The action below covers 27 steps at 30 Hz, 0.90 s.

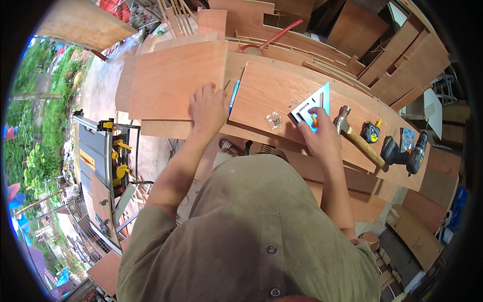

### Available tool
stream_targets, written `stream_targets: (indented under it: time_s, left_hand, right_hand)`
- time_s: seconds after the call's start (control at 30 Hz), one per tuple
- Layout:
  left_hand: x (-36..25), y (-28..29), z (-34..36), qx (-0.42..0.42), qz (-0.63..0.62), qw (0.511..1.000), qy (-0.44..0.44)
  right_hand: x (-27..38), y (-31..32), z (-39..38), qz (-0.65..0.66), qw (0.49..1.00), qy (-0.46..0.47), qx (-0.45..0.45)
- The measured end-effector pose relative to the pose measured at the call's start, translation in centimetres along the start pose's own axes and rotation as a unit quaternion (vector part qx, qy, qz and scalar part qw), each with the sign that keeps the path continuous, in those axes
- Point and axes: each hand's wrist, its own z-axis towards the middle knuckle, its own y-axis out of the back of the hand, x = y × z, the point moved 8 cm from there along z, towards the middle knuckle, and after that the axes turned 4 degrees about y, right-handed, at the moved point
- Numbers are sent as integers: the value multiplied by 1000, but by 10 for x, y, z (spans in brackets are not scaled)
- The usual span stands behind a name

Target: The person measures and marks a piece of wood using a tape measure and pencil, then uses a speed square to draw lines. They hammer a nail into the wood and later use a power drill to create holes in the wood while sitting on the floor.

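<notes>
Closest to me is the olive shirt (pixel 241 211), its buttons running down the front, with a bare forearm reaching out on either side. Following the left arm up, I come to the left hand (pixel 207 106): fingers loosely extended and slightly bent, palm down, resting on the right edge of a wide plywood board (pixel 173 80). Over on my right, the right hand (pixel 323 135) has its fingers curled onto the lower part of a silver triangular square (pixel 316 99), which lies over a second plywood board (pixel 261 88). Something orange peeks out by those fingers; too small for me to name.

Between the hands, there's a slim blue strip (pixel 234 93) along the gap between the boards, and a small clear bag of hardware (pixel 274 120) near the square. Just right of the right hand, a hammer (pixel 363 147) lies slanted, its wooden handle pointing down and right. Past it sits a yellow-and-black tape measure (pixel 371 132), then a cordless drill (pixel 416 155) near the far right end.

Further out, a red-handled tool (pixel 279 35) rests by stacked wood panels (pixel 397 70). Off left, a grey machine table (pixel 93 146) stands, with greenery (pixel 37 161) beyond.
</notes>
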Motion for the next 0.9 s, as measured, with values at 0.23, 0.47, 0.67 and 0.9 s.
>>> stream_targets:
  time_s: [0.23, 0.47, 0.67, 0.9]
  left_hand:
    - [-5, -82, 70, 194, 262, 945, -29]
    - [0, -97, 79, 43, 205, 977, -46]
    - [-5, -92, 82, 174, 226, 958, 1]
    - [-12, -8, 100, 70, -108, 990, 62]
  right_hand:
    - [4, -24, 37, 17, 999, 48, 19]
    - [21, -88, 63, -211, 939, 254, 100]
    - [2, -104, 55, -167, 950, 228, 134]
    - [-1, -6, 21, -178, 950, 223, -127]
